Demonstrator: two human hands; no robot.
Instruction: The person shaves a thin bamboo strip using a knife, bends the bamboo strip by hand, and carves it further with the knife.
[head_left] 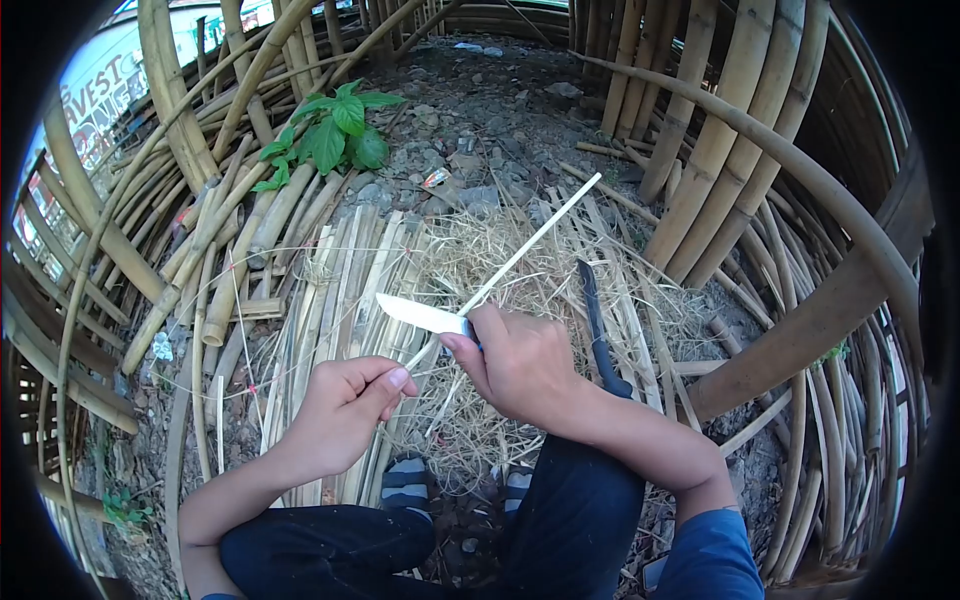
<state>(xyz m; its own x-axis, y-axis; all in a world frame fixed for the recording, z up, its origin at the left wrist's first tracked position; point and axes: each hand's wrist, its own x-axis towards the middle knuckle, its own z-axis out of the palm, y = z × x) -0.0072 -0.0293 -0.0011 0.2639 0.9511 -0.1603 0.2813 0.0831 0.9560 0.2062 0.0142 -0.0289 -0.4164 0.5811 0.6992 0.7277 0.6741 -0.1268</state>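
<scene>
My right hand (520,365) grips a knife (425,316) whose pale blade points left. The blade lies against a thin pale bamboo strip (540,232) that runs from my hands up to the right. My left hand (345,410) pinches the near end of that strip, just below and left of the blade. Both hands are above a heap of fine bamboo shavings (480,270) on the ground. My knees in dark trousers (570,520) are at the bottom of the view.
Split bamboo slats (330,290) lie flat to the left. Thick bamboo poles (720,130) lean at the right and at the left (180,110). A dark curved tool (597,330) lies right of my hand. A green plant (335,135) grows on the stony ground behind.
</scene>
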